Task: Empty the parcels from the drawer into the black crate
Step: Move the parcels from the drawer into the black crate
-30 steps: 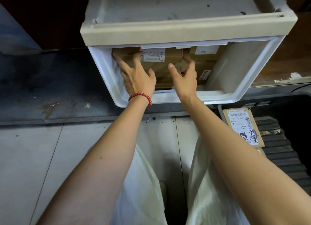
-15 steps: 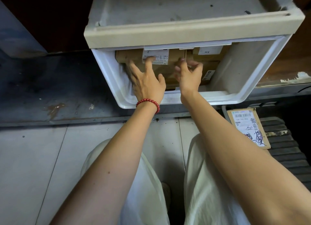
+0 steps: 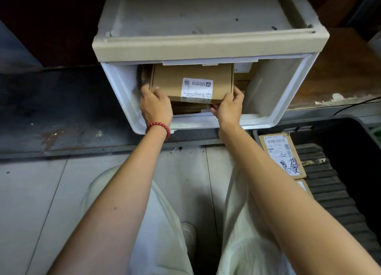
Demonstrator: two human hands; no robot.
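Observation:
A white plastic drawer (image 3: 274,114) stands pulled open under a beige cabinet top. Inside it a brown cardboard parcel (image 3: 175,83) with a white label is tipped up above other brown parcels (image 3: 189,108). My left hand (image 3: 155,105), with a red bead bracelet at the wrist, grips the tipped parcel's near left corner. My right hand (image 3: 228,105) grips its near right corner. The black crate (image 3: 338,184) sits low at the right, its ribbed floor showing, with a labelled parcel (image 3: 281,154) lying in it.
A second parcel's corner (image 3: 303,185) pokes out under the labelled one in the crate. The drawer cabinet sits on a dark scuffed ledge (image 3: 51,110). Below it lies grey tiled floor (image 3: 31,202), with my legs in pale trousers and one shoe (image 3: 188,233).
Both hands have moved from lying on top of the parcels to the near corners of one parcel. That parcel is now tipped up, its labelled face turned toward me.

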